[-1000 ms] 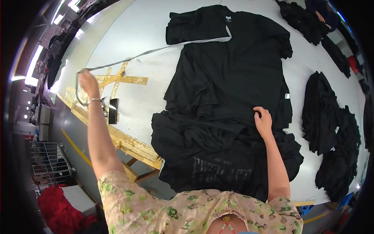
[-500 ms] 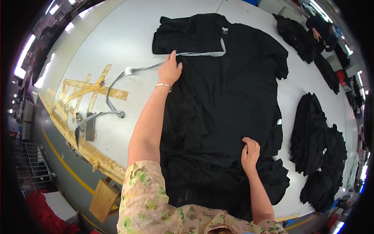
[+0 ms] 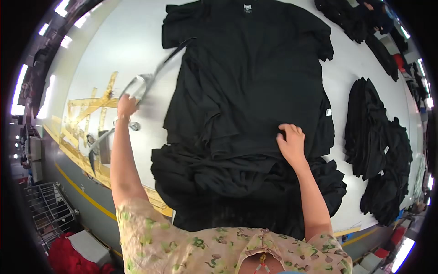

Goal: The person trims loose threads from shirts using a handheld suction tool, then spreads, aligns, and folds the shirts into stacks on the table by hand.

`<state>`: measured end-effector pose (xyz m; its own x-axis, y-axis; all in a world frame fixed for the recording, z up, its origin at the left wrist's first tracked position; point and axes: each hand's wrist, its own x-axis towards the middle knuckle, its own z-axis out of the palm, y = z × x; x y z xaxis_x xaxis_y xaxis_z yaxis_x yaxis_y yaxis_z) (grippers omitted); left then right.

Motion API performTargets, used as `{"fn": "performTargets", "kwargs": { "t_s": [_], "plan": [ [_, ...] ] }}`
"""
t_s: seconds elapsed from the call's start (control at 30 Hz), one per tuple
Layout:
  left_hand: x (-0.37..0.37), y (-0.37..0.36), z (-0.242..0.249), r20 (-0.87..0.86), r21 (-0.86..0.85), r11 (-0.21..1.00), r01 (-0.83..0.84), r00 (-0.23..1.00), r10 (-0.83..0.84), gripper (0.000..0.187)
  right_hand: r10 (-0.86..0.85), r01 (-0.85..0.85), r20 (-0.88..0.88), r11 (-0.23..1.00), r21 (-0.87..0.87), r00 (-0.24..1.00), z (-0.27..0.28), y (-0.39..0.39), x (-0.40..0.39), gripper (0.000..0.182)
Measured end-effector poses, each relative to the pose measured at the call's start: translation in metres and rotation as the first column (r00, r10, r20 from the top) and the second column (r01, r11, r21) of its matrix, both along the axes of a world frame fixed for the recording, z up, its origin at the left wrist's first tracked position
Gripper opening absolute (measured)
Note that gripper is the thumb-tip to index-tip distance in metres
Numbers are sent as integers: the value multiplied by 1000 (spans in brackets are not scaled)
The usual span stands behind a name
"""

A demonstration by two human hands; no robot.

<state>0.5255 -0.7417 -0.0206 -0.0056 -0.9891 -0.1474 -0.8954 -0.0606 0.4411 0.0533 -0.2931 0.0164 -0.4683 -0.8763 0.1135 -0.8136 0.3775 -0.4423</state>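
Observation:
A black T-shirt point(image 3: 255, 77) lies spread flat on the table, its neck label at the far end. My left hand point(image 3: 127, 107) is off to the left of the shirt, slightly blurred, with its fingers closed on a grey measuring tape point(image 3: 157, 73). The tape runs in a loop above the hand, and its dark far end reaches the shirt's left sleeve point(image 3: 178, 27). My right hand point(image 3: 293, 144) rests on the lower right of the shirt, fingers apart and loosely bent. Nearest me, more black garments point(image 3: 219, 182) lie bunched below the shirt's hem.
Yellow tape strips point(image 3: 91, 102) and a metal block point(image 3: 105, 146) are at the table's left edge. Piles of black garments point(image 3: 365, 132) lie on the right. At the upper right another person point(image 3: 381, 18) stands by more dark garments. A wire rack point(image 3: 50, 210) stands on the floor.
My left hand has moved left and toward me, drawing the tape off the shirt. The shirt's folded upper left now lies open. My right hand stays on the shirt; the view has shifted.

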Motion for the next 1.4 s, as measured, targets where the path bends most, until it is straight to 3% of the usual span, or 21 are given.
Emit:
{"fn": "performTargets", "kwargs": {
  "t_s": [0.07, 0.1, 0.13, 0.17, 0.2, 0.23, 0.27, 0.3, 0.4, 0.47, 0.5, 0.53, 0.6, 0.67, 0.73, 0.97, 1.1, 1.2, 1.3, 1.37, 1.4],
  "plan": [
    [2, 33, 36, 130, -245, 964, 103, 989, -73, 52, 128, -128, -11, 991, 27, 992, 25, -46, 39, 37],
    [-20, 52, 55, 70, -345, 923, 173, 985, -158, 46, 155, -162, 60, 980, 115, 986, 44, -71, 77, 43],
    [-69, 97, 96, -192, -342, 934, 106, 965, -180, 42, 237, -239, -52, 970, -43, 970, 14, -89, 114, 44],
    [-101, 117, 110, -248, -363, 909, 205, 919, -306, 38, 398, -413, 170, 909, 61, 901, 34, -108, 151, 49],
    [-139, 153, 131, -282, -468, 831, 302, 840, -464, 31, 631, -484, 389, 771, -414, 671, 24, -125, 191, 51],
    [-172, 186, 149, -167, -624, 646, 440, 732, -660, 24, 650, -655, 665, 689, -311, 368, 47, -121, 219, 56],
    [-195, 214, 164, -122, -620, 570, 540, 651, -749, 24, 750, -653, 641, 569, -499, 164, 55, -112, 243, 50],
    [-211, 237, 174, -87, -611, 486, 625, 557, -826, 25, 824, -694, 479, 535, -483, 302, 66, -98, 250, 37],
    [-221, 275, 152, -545, -237, 703, 671, 507, -668, 20, 724, -619, 66, 629, -470, 686, 89, -60, 183, 16],
    [-217, 294, 123, -388, -197, 641, 742, 542, -746, 26, 512, -475, 41, 823, -312, 858, 110, -23, 112, 17],
    [-218, 302, 101, -91, -215, 545, 810, 539, -837, 31, 367, -366, -85, 823, -434, 926, 92, -6, 74, 24],
    [-214, 310, 77, 18, -150, 588, 795, 597, -802, 36, 248, -266, -99, 929, -259, 964, 94, 11, 36, 32],
    [-209, 305, 29, 233, -281, 482, 830, 546, -804, 47, 133, -189, -234, 953, -236, 963, 30, 35, -56, 41],
    [-209, 294, 7, 128, -274, 536, 798, 583, -803, 50, 42, -43, -48, 999, -12, 998, -57, 61, -121, 54],
    [-219, 279, 4, 176, -201, 516, 832, 549, -817, 53, -16, 18, -106, 1000, 19, 994, -73, 56, -123, 56],
    [-265, 202, -5, 236, -208, 471, 857, 511, -826, 56, -119, 120, -286, 993, -14, 951, -92, 15, -140, 56],
    [-320, 145, -16, 235, -255, 627, 736, 676, -699, 57, -172, 157, -328, 985, -73, 929, -94, -46, -162, 55],
    [-373, 163, 20, 170, -101, 787, 609, 790, -590, 59, -189, 182, -394, 982, -56, 900, -109, -81, -198, 56],
    [-359, 230, 49, -223, -372, 479, 795, 424, -878, 53, -161, 97, -424, 981, -167, 891, -108, -91, -212, 51],
    [-341, 233, 51, 34, -387, 414, 824, 461, -887, 43, -148, 47, -460, 974, -223, 875, -86, -101, -201, 48],
    [-340, 228, 37, -4, -407, 506, 761, 552, -834, 28, -134, 46, -410, 975, -217, 902, -74, -103, -194, 48]
  ]
}}
